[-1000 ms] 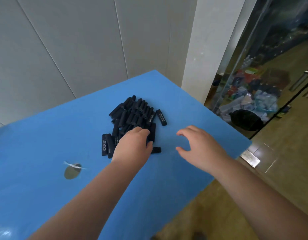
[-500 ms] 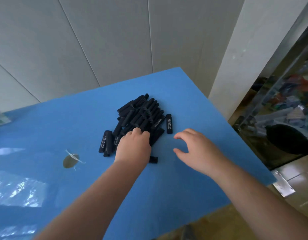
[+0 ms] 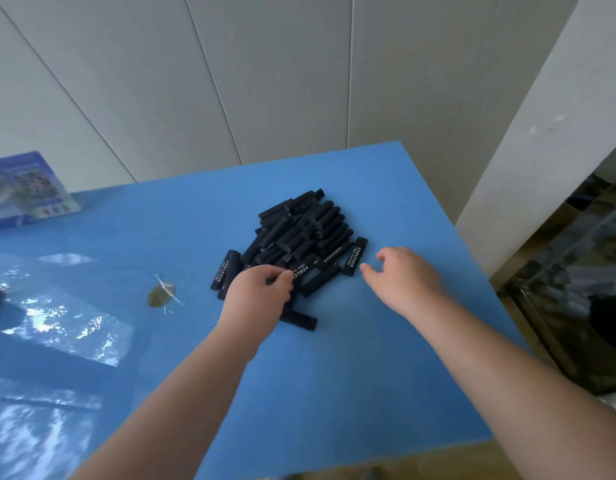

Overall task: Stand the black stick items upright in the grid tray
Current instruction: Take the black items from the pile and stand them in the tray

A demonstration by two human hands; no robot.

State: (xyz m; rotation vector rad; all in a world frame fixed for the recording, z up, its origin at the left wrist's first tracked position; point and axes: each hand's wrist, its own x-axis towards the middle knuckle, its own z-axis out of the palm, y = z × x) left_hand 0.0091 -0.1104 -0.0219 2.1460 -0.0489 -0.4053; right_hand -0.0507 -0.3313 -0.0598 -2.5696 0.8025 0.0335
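**Barely begun: the sticks are all lying flat, and no grid tray is in sight**

The fingers (image 3: 277, 277) of the left hand (image 3: 256, 296) are curled down at the near edge of the pile of black sticks (image 3: 299, 237), apparently pinching one stick out of the heap, though the knuckles hide the contact and the hold itself cannot be confirmed. The right hand (image 3: 403, 278) hovers just right of the pile with its fingers (image 3: 369, 271) loosely bent and spread, holding nothing and touching no stick.

Every stick in view lies on its side on the blue counter (image 3: 369, 375). Most are heaped together; a couple with white lettering lie at the pile's left edge, one lettered stick (image 3: 355, 256) lies at its right edge beside the right hand, and one stray stick (image 3: 298, 319) lies just nearer than the pile, partly under the left hand. None stands upright, and the grid tray is out of frame, so judging by this, the whole job remains.

Both forearms reach in from the near side toward the pile, the left wrist bent down over it, the right palm facing down. Well left of the pile sit a small brown disc (image 3: 160, 295) and a blue printed card (image 3: 33, 185).
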